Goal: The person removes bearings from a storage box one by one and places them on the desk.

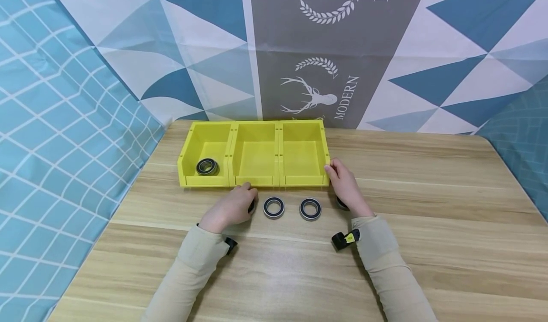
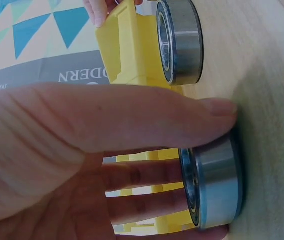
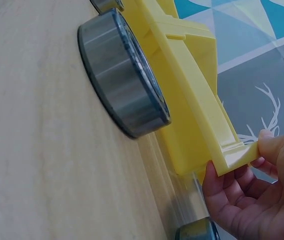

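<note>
My left hand [image 1: 231, 209] grips a ball bearing [image 2: 221, 187] lying on the table, thumb on one side and fingers on the other. In the head view that hand hides most of it. My right hand [image 1: 347, 191] pinches the front right corner of the right-hand yellow bin [image 1: 305, 181]. Two more bearings, one [image 1: 273, 208] nearer the left hand and another [image 1: 310, 209] nearer the right, lie flat between the hands. Partly hidden under the right wrist is a further bearing [image 1: 341, 205].
The middle yellow bin [image 1: 256, 162] and the left yellow bin [image 1: 210, 143] join the right one in a row. Inside the left bin sit bearings [image 1: 207, 166], seemingly stacked. Behind the wooden table [image 1: 282, 274] hangs a patterned cloth [image 1: 325, 41].
</note>
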`<move>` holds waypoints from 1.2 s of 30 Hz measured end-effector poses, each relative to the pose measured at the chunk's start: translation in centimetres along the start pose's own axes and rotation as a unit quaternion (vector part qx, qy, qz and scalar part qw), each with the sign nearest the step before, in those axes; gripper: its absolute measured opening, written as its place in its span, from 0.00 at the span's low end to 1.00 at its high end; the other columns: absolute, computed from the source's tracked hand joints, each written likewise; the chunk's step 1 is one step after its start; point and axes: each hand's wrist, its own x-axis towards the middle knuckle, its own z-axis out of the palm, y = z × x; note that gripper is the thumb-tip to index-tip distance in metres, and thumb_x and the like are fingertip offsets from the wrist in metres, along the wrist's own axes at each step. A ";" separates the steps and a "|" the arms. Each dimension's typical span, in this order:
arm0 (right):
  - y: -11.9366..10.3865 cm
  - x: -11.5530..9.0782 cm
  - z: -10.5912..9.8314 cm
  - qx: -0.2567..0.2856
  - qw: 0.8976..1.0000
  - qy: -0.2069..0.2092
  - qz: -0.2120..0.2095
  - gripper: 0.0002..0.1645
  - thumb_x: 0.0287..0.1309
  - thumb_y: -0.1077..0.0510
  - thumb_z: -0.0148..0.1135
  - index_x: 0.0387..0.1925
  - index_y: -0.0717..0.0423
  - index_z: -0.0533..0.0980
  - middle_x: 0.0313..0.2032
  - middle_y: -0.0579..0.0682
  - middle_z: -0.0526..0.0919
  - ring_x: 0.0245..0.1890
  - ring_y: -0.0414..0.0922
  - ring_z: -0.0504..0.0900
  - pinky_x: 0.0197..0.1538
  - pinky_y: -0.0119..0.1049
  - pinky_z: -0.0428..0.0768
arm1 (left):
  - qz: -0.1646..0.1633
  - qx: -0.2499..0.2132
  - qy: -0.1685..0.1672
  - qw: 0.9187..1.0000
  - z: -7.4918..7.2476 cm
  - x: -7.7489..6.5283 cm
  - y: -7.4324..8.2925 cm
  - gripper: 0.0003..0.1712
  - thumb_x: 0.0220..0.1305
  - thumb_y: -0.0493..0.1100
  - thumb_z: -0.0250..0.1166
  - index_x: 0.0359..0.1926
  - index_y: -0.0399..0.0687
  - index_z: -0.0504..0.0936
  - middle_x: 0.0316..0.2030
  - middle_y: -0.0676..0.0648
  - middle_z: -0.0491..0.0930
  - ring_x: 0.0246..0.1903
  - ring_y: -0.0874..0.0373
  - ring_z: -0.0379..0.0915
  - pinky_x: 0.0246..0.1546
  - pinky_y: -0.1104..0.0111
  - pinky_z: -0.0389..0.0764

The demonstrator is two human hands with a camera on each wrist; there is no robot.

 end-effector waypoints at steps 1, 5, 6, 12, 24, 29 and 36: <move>0.0 0.0 0.0 0.000 1.000 0.001 -0.001 0.14 0.60 0.49 0.40 0.36 0.55 0.64 0.24 0.52 0.66 0.27 0.47 0.66 0.29 0.35 0.63 | 0.000 0.000 0.001 1.000 0.0 0.0 0.0 0.14 0.42 0.31 0.61 0.35 0.43 0.74 0.33 0.47 0.68 0.33 0.53 0.66 0.36 0.63 0.69; 0.0 0.0 0.0 0.000 1.000 0.002 -0.004 0.14 0.60 0.49 0.40 0.36 0.55 0.64 0.24 0.52 0.66 0.27 0.47 0.66 0.29 0.35 0.63 | -0.001 0.000 0.001 1.000 0.0 0.0 0.0 0.16 0.41 0.31 0.62 0.35 0.44 0.74 0.33 0.47 0.67 0.34 0.53 0.66 0.36 0.63 0.69; 0.0 0.0 0.0 0.001 1.000 0.002 -0.004 0.14 0.60 0.49 0.40 0.36 0.55 0.64 0.24 0.52 0.66 0.27 0.47 0.66 0.29 0.35 0.63 | -0.001 0.001 0.001 1.000 0.1 0.0 0.0 0.16 0.40 0.31 0.62 0.35 0.44 0.74 0.33 0.47 0.67 0.34 0.53 0.65 0.36 0.63 0.69; 0.0 0.0 0.0 0.001 1.000 -0.001 -0.004 0.14 0.60 0.49 0.40 0.37 0.56 0.64 0.25 0.52 0.66 0.27 0.47 0.66 0.29 0.35 0.63 | -0.001 0.000 -0.001 1.000 0.0 0.1 0.0 0.17 0.39 0.32 0.63 0.36 0.43 0.73 0.34 0.47 0.67 0.34 0.53 0.65 0.36 0.63 0.69; 0.0 0.0 0.0 0.003 1.000 -0.007 -0.001 0.15 0.60 0.48 0.39 0.37 0.55 0.64 0.26 0.52 0.67 0.27 0.47 0.66 0.29 0.35 0.64 | -0.022 -0.011 -0.022 0.999 -0.1 0.1 -0.1 0.21 0.36 0.39 0.68 0.37 0.45 0.73 0.34 0.49 0.66 0.34 0.56 0.63 0.35 0.65 0.69; 0.0 0.1 0.0 0.004 1.000 -0.008 0.006 0.16 0.60 0.48 0.39 0.38 0.55 0.64 0.26 0.52 0.67 0.27 0.47 0.66 0.30 0.35 0.64 | -0.025 -0.012 -0.027 0.999 -0.1 0.1 -0.1 0.22 0.36 0.40 0.69 0.38 0.46 0.73 0.34 0.49 0.66 0.34 0.56 0.63 0.35 0.66 0.68; 0.2 0.1 0.1 0.010 1.000 -0.009 0.008 0.16 0.60 0.47 0.38 0.37 0.55 0.64 0.25 0.52 0.66 0.26 0.46 0.65 0.29 0.35 0.64 | -0.016 -0.037 -0.032 0.999 -0.5 0.3 -0.5 0.21 0.42 0.43 0.66 0.41 0.45 0.73 0.35 0.48 0.69 0.33 0.57 0.66 0.36 0.65 0.70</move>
